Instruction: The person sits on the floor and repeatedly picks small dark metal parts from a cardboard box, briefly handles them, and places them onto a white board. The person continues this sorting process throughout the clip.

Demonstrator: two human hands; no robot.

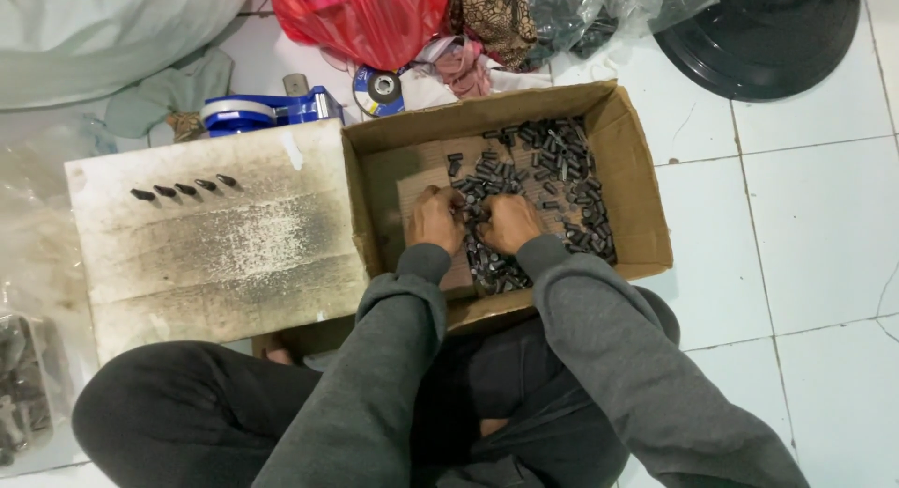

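Nearest the camera are the person's crossed legs in dark grey trousers (pixel 187 413) and two grey sleeves (pixel 599 347) reaching forward over them, seated on a floor of white tiles (pixel 815 226) with thin dark joints. Both hands are inside an open cardboard box (pixel 637 160) that rests on the floor just in front of the knees. The left hand (pixel 435 219) and the right hand (pixel 508 222) lie side by side, almost touching, knuckles up, their fingers curled down into a heap of small dark metal pieces (pixel 557 155); whether the fingers are closed on any piece cannot be told, since their tips are buried in the heap. The pieces are short, dull black-grey cylinders, many alike, spread loosely over the right and far part of the box bottom and piled thickest under the hands, while the left part of the bottom shows bare brown card. Touching the box on its left is a pale, stained board (pixel 215 235), greyed with dust, with a row of five dark pieces (pixel 184 188) lying near its far edge. Beyond it sits a blue tape dispenser (pixel 262 111), a grinding disc (pixel 379 90), a red plastic bag (pixel 361 20) and a round black base (pixel 758 29).
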